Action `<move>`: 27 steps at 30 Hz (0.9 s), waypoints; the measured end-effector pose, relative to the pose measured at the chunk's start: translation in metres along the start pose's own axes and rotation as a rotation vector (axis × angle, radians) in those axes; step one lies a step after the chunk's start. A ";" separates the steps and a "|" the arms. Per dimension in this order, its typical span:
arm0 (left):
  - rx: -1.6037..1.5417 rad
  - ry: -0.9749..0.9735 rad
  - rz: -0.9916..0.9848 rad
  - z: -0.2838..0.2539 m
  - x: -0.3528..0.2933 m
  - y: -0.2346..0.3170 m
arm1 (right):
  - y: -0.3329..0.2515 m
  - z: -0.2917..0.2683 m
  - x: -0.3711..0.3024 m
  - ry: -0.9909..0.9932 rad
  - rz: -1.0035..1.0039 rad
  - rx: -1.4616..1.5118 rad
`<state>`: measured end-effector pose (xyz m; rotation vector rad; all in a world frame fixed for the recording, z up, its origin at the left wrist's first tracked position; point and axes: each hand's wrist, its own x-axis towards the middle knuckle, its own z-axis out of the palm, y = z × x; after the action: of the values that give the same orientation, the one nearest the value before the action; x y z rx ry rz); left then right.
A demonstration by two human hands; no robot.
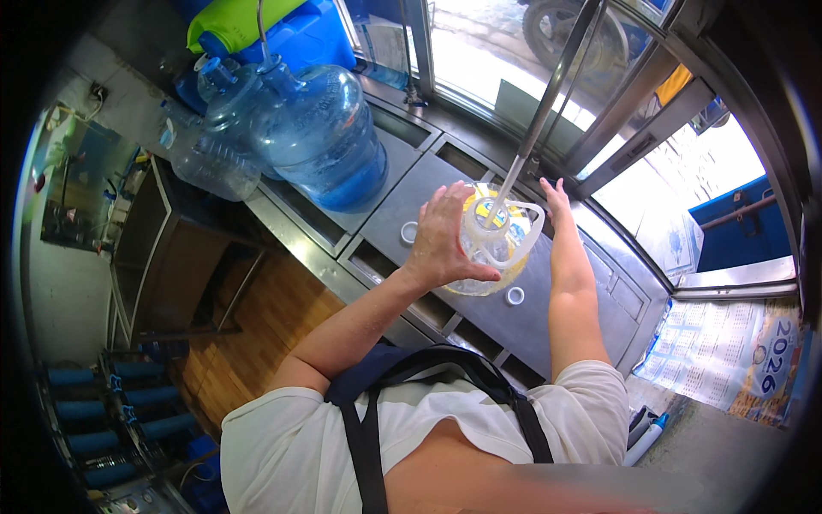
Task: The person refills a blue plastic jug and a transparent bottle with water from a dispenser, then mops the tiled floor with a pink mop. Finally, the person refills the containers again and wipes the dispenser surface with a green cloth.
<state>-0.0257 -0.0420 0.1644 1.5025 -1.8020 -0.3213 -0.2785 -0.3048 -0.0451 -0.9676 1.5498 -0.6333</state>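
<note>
Under a metal filling tube (518, 167), a clear plastic jug (519, 243) with a whitish handle and a yellow label stands on the steel counter. The tube's lower end reaches the jug's mouth. My left hand (443, 236) curves around the jug's left side, with its thumb at the near side and its fingers at the far side. To the right of the jug, my right hand (558, 199) is stretched out, fingers apart and holding nothing visible. White round caps lie nearby, one cap (409, 231) left of the jug and another cap (514, 295) in front.
Large blue water bottles (321, 137) stand at the counter's left, one with a tube at its neck. Slots cut into the steel counter (390, 218) lie around the jug. A metal-framed window (505, 120) borders the far side; a printed calendar (719, 360) is at right.
</note>
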 end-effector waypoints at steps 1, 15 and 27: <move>-0.007 0.003 0.004 0.000 0.000 0.000 | 0.000 -0.001 0.000 -0.001 0.010 -0.007; -0.003 -0.204 -0.119 -0.018 0.001 0.005 | 0.104 -0.004 -0.040 0.527 -0.311 0.094; -0.069 0.350 -0.147 -0.009 -0.134 -0.144 | 0.301 -0.020 -0.337 1.096 -0.045 -0.474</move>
<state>0.0892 0.0443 0.0297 1.5386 -1.3979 -0.1756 -0.3643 0.1343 -0.1114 -1.0541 2.7414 -0.9245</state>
